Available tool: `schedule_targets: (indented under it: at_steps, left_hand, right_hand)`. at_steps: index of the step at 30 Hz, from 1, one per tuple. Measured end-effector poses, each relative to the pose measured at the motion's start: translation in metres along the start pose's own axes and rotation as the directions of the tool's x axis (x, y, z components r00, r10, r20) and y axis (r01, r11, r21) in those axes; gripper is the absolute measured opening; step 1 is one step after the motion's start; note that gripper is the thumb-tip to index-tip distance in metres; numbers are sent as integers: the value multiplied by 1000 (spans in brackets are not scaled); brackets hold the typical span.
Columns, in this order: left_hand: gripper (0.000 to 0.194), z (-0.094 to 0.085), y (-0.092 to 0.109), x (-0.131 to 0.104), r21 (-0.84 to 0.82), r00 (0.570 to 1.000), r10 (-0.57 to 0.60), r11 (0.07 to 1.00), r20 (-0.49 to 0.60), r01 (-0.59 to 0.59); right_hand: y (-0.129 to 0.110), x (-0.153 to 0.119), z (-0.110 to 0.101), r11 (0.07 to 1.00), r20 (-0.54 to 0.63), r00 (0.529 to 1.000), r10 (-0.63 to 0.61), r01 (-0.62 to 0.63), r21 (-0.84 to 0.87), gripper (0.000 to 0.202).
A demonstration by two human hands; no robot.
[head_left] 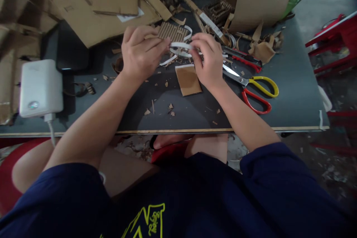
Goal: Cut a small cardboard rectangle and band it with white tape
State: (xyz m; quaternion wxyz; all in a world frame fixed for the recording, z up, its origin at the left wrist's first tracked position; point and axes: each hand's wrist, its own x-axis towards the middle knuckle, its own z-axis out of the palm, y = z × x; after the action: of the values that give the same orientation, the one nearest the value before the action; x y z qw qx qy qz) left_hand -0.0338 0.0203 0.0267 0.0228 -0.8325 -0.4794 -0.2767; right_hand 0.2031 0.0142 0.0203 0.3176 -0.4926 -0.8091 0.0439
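A narrow white strip (pixel 180 45), bowed into a curve, spans the gap between my hands above the dark tabletop. My left hand (pixel 142 50) pinches its left end, and the fingers of my right hand (pixel 206 57) close on the right end. Whether the strip is paper or tape I cannot tell. Just below and between the hands lies a small brown cardboard piece (pixel 188 80) with a white upper edge. Behind the strip is a ribbed piece of corrugated cardboard (pixel 172 32), next to a curled white strip (pixel 189 31).
Scissors (pixel 245 81) with one yellow and one red handle lie right of my right hand, near a red-handled tool (pixel 247 60). A white power bank (pixel 41 88) with a cable stands left. Cardboard sheets (pixel 111 26) and a brown cylinder (pixel 259 2) occupy the back.
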Motion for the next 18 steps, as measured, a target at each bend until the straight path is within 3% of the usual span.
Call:
schedule_targets:
  at_steps: [4, 6, 12, 18]
  left_hand:
    - [44, 9, -8, -1, 130, 972, 33, 992, -233, -2]
    - [45, 10, -9, -1, 181, 952, 85, 983, -293, -32]
    - [44, 2, 8, 2, 29, 988, 148, 989, -45, -147]
    - [52, 15, -1, 5, -87, 988, 86, 993, 129, -75]
  right_hand:
    - [6, 1, 1, 999, -46, 998, 51, -51, -1, 49]
    - [7, 1, 2, 999, -39, 998, 51, -51, 13, 49]
    - [0, -2, -2, 998, 37, 998, -53, 54, -18, 49]
    - [2, 1, -3, 998, 36, 997, -63, 63, 3, 42]
